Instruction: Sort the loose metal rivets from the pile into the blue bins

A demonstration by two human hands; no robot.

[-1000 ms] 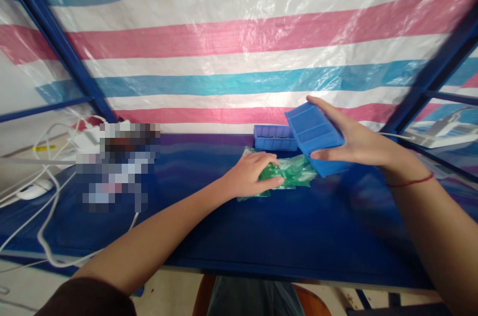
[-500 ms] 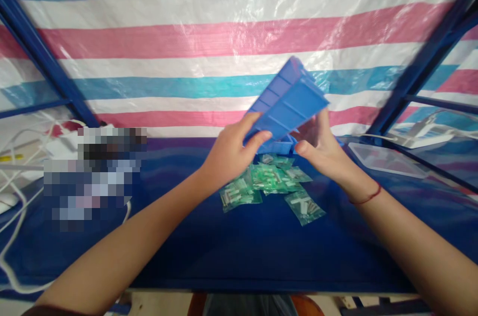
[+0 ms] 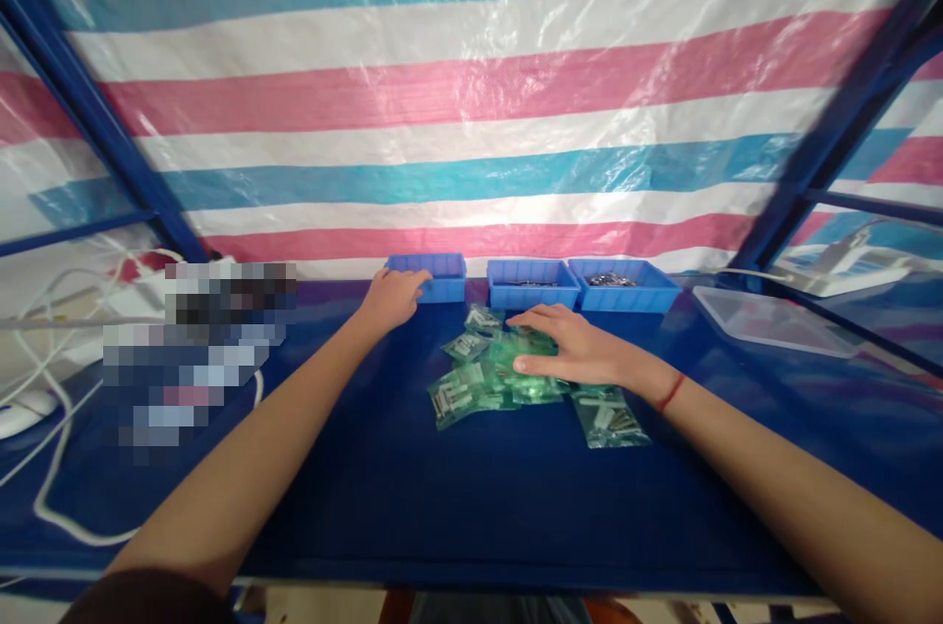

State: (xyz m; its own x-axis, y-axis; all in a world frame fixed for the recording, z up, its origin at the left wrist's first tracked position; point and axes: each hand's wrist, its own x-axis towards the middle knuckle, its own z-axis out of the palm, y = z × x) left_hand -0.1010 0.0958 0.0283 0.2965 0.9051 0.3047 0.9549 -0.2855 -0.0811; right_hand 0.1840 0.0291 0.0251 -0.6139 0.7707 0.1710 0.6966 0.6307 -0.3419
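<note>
My left hand (image 3: 396, 297) grips the left front corner of a blue plastic bin (image 3: 446, 290), which sits on the table against the striped sheet. Its thumb and fingers are around the bin's edge, and part of the bin is hidden behind them. Over a pile of small clear and green plastic bags (image 3: 508, 378), my right hand (image 3: 579, 349) is open, with thumb and fingers apart. I cannot tell how firmly it touches the pile. Small pale and metal-looking pieces show inside the bags. One bag (image 3: 610, 418) lies at the pile's right front.
Two more blue bins stand at the back, a middle bin (image 3: 533, 296) and a right bin (image 3: 626, 298), both with small metal parts. A clear plastic lid or tray (image 3: 770, 321) lies to the right. White cables (image 3: 55, 486) and a mouse (image 3: 26, 413) are at left.
The blue bin, earlier in my right hand and then tilted between both hands, now stands at back left by my left hand. The bags are spread out, and my right hand has moved over them.
</note>
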